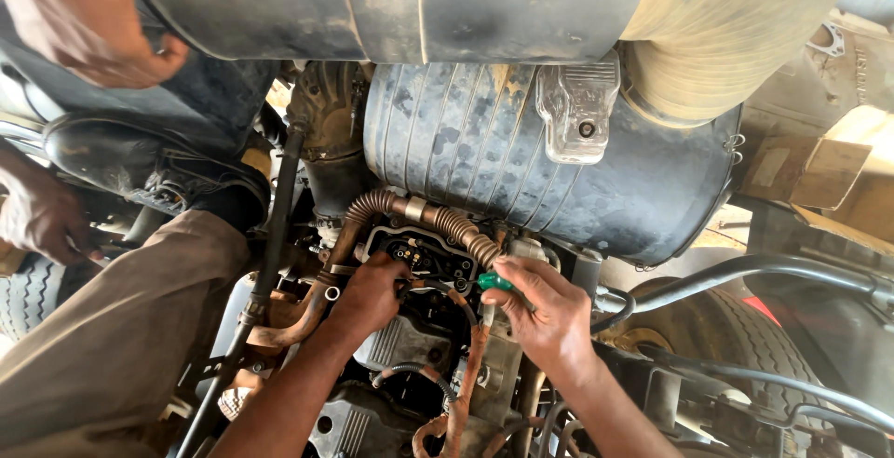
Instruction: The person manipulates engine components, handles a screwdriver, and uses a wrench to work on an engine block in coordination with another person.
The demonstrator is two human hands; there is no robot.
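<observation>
Above us hangs the big ribbed grey metal drum [484, 132]; just below it sits the small black rectangular connector box [421, 258], mid-scene. Our left hand [371, 292] has its fingers curled onto the box's near edge. Our right hand [549, 314] pinches the green-handled screwdriver [494, 282], tip hidden. We judge the tool light and stiff, possibly greasy, best gripped at its handle. A co-worker's hand [42, 216] rests far left.

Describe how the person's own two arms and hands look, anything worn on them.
Both forearms are bare, with no sleeves in view. The left hand and right hand wear no gloves, and no watch or ring shows. The fingers look smudged with grime.
</observation>
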